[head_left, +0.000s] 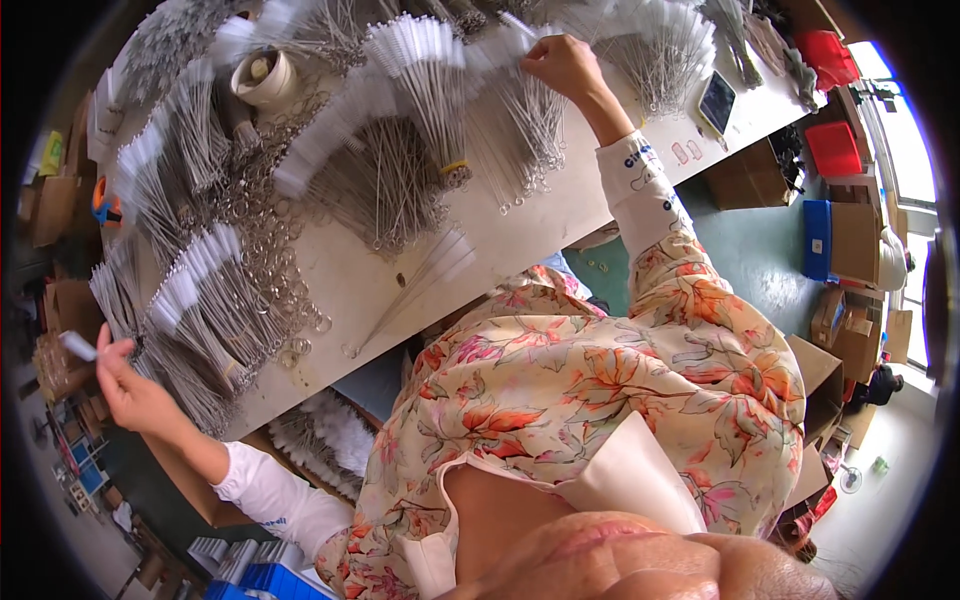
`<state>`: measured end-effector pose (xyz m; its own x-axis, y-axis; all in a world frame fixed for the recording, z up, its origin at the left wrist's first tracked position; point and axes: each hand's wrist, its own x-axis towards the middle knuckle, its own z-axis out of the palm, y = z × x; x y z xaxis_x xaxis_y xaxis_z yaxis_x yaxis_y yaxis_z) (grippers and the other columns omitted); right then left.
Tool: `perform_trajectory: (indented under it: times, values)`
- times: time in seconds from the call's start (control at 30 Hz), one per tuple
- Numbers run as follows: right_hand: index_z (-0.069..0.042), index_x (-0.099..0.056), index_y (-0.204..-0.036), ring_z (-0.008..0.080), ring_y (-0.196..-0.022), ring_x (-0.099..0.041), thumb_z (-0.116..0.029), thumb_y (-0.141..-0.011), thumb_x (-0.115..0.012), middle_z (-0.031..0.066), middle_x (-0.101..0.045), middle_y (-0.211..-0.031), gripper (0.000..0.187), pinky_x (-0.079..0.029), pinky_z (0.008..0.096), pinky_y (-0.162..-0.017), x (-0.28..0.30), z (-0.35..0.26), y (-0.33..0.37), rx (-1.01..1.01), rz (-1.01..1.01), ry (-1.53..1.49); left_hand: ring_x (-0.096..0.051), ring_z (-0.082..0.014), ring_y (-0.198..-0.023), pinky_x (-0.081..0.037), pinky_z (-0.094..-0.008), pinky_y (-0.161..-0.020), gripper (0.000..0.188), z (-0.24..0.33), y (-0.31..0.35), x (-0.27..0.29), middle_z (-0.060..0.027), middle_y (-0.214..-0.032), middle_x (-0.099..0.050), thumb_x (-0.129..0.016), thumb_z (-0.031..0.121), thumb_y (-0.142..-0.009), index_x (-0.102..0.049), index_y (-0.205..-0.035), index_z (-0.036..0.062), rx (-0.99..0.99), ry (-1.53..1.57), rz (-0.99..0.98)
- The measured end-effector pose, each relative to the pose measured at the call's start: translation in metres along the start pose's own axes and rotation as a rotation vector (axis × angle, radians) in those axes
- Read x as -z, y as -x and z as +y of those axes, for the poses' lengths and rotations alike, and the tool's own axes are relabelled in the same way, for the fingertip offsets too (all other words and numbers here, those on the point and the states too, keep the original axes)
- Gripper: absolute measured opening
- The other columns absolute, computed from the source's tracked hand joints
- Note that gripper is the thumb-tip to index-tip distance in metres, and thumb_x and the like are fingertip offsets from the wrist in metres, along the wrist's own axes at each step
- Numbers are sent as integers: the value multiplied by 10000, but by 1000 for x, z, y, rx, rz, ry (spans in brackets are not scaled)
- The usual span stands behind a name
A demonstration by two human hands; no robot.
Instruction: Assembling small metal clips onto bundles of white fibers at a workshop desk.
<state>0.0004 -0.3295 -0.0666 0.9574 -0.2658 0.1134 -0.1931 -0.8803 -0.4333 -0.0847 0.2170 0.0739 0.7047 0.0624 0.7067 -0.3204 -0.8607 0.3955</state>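
At the table's left end, my left hand (128,388) is closed on a wire-handled straw brush, its white bristle head (78,346) sticking out past the fingers. My right hand (568,66) reaches to the far side and pinches another straw brush, whose white tip (516,23) shows above the fingers. Below the right hand lies a loose spread of brushes (535,125) with looped wire ends. A banded bundle of brushes (430,95) stands out to its left. Beside my left hand are fanned stacks of brushes (205,300). A few single brushes (425,270) lie near the front edge.
Loose wire rings (265,195) cover part of the white table (350,290). A cream pot (263,80) stands at the back left, orange-handled scissors (105,203) at the left edge. A phone (716,103) lies at the right. Cardboard boxes (745,180) and red bins (832,148) stand beyond.
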Motion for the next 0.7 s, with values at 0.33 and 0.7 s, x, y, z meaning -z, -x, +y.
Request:
perform_trajectory:
  times: [0.33,0.7]
  values:
    - [-59,-567,-852,95,-576,-444,-192,-914,-474,6,-502,-705,174,-364,245,-519,62,36,-48,-43,627,-962,-422,-63,-588,-362,-200,-540,278,69,34,-78,11,-685,-490,-460,213,-941,-640,-986,6,283,267,-713]
    - [-75,-639,-947,221,-864,-623,-325,-862,-512,76,-648,-924,292,-475,313,-786,75,81,-50,-35,433,-607,-338,-6,-505,-247,-154,-432,318,92,57,-101,30,-655,-461,-441,248,-952,-632,-927,-6,522,901,-662]
